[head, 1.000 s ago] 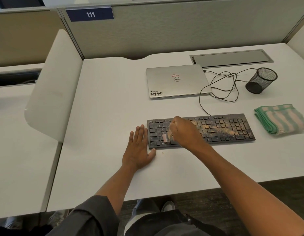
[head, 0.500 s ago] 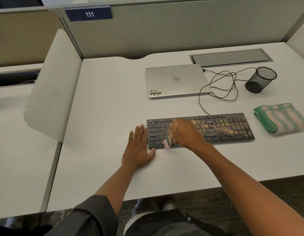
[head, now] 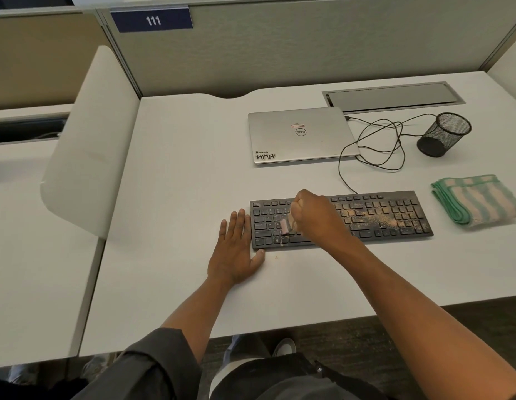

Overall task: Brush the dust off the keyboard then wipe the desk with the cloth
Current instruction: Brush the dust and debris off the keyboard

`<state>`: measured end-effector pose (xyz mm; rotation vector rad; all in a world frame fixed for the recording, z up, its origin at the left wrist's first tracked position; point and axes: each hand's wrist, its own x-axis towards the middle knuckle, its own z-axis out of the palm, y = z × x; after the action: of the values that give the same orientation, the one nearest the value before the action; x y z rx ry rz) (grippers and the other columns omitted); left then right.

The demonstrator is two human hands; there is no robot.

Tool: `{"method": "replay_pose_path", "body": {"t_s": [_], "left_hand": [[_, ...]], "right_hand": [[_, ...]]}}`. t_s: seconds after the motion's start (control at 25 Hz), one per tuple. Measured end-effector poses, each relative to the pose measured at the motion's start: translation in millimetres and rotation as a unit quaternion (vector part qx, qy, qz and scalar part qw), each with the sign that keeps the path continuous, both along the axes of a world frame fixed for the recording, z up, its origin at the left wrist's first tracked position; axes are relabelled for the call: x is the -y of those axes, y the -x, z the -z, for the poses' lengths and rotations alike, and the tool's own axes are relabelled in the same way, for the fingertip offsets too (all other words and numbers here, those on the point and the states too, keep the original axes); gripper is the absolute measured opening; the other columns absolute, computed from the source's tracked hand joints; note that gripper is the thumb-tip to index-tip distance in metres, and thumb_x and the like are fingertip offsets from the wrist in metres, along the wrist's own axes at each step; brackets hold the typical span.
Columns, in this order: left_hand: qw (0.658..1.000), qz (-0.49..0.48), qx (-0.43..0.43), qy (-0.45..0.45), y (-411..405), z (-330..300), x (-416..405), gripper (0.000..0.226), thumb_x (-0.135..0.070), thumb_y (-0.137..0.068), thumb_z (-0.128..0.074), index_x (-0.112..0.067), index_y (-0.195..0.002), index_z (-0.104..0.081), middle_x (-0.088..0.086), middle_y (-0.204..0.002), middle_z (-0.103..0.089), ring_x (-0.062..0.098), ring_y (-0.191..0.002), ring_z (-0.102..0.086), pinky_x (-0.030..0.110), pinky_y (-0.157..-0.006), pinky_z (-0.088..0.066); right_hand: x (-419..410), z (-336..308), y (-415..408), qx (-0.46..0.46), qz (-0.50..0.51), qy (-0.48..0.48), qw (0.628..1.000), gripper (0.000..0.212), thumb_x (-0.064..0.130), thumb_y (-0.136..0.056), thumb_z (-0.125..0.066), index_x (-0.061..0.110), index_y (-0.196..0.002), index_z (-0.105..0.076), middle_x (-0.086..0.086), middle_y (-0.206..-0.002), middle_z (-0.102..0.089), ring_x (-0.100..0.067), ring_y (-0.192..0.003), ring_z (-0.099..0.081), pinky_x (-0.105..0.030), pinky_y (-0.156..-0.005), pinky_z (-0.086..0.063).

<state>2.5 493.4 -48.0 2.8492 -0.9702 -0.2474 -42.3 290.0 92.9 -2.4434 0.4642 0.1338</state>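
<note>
Flat black plastic keyboard sits centre-right of frame on the pale grey desk. Left hand, fingers straight & together, lies flat on the desk w/ thumb at the keyboard's lower-left corner, prob. to stop it sliding. Right hand is fisted round a small pink-handled brush, its end down on the left keys; tan dust is thick on the right half, so brushing looks far from done. Folded green-and-cream striped cloth waits at the right edge, untouched, for the wipe. Count: 1 keyboard, 1 brush, 1 cloth, 2 hands.
</note>
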Motion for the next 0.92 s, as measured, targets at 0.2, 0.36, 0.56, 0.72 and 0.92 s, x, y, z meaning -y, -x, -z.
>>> {"method": "replay_pose_path", "body": {"t_s": [0.2,0.36,0.56,0.72,0.92], "left_hand": [[1.0,0.001,0.0,0.003,0,1,0,0.092,-0.061,-0.09,-0.016,-0.005,-0.16,0.005,0.013,-0.168,0.014,0.025,-0.154,0.019,0.046,-0.126,0.007],[1.0,0.002,-0.001,0.006,0,1,-1,0.093,-0.062,-0.09,-0.016,-0.004,-0.16,0.002,0.014,-0.168,0.012,0.026,-0.155,0.017,0.046,-0.126,0.006],[1.0,0.001,0.005,0.007,0,1,0,0.092,-0.062,-0.091,-0.017,-0.004,-0.161,0.001,0.014,-0.168,0.011,0.027,-0.155,0.015,0.047,-0.126,0.005],[1.0,0.001,0.004,0.01,0,1,0,0.092,-0.061,-0.091,-0.019,-0.004,-0.161,0.0,0.015,-0.168,0.01,0.027,-0.155,0.014,0.047,-0.126,0.005],[1.0,0.002,0.004,0.0,0,1,0,0.092,-0.061,-0.091,-0.018,-0.004,-0.161,0.001,0.015,-0.168,0.01,0.027,-0.155,0.014,0.046,-0.126,0.006]], "right_hand": [[-4,-9,0,-0.016,0.008,-0.099,0.995,0.02,0.017,-0.099,-0.041,0.01,-0.094,-0.059,-0.011,-0.071,-0.073,-0.02,-0.054,-0.064,-0.034,-0.057,-0.055],[0,2,1,-0.01,0.05,-0.053,0.997,0.023,0.021,-0.099,-0.039,0.01,-0.096,-0.059,-0.011,-0.075,-0.071,-0.023,-0.06,-0.067,-0.037,-0.061,-0.06],[-1,-6,0,0.008,0.067,-0.067,0.995,0.022,0.023,-0.1,-0.039,0.014,-0.093,-0.057,-0.007,-0.074,-0.072,-0.021,-0.062,-0.069,-0.041,-0.06,-0.061],[2,-3,1,-0.005,0.063,-0.031,0.998,0.024,0.024,-0.098,-0.038,0.01,-0.096,-0.058,-0.01,-0.079,-0.071,-0.028,-0.07,-0.069,-0.045,-0.067,-0.06],[10,-6,12,-0.066,0.037,-0.067,0.995,0.029,0.013,-0.097,-0.038,0.0,-0.085,-0.062,-0.013,-0.064,-0.072,-0.022,-0.05,-0.065,-0.027,-0.043,-0.05]]}}
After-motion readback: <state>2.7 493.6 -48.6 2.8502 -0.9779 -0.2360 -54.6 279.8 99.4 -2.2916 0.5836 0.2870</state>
